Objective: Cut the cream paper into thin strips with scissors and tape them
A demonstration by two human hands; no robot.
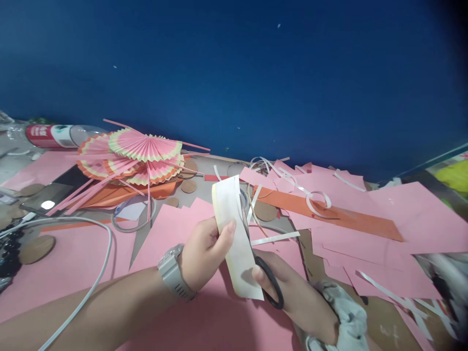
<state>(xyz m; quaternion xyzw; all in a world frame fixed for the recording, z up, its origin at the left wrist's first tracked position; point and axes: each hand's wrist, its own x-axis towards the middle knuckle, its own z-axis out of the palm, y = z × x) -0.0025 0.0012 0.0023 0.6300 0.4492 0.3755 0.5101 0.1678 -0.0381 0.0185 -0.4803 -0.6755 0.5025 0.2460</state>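
Observation:
A long white paper strip (231, 204) with a pale yellow edge stands tilted in front of me. My left hand (204, 251) is closed on it, the thumb pressed flat against its face. My right hand (278, 278) grips a pair of scissors (278, 291) by the black handles. Their blades run up along the strip's right edge, mostly hidden behind the paper. Below both hands lies a large pink paper sheet (204, 324).
Pleated pink paper fans (146, 148) lie at the back left beside a plastic bottle (49, 135). A white cable (109, 243) loops across the left. Pink sheets (365, 248), an orange strip (351, 217) and curled white offcuts (321, 202) cover the right. A blue wall (234, 73) rises behind.

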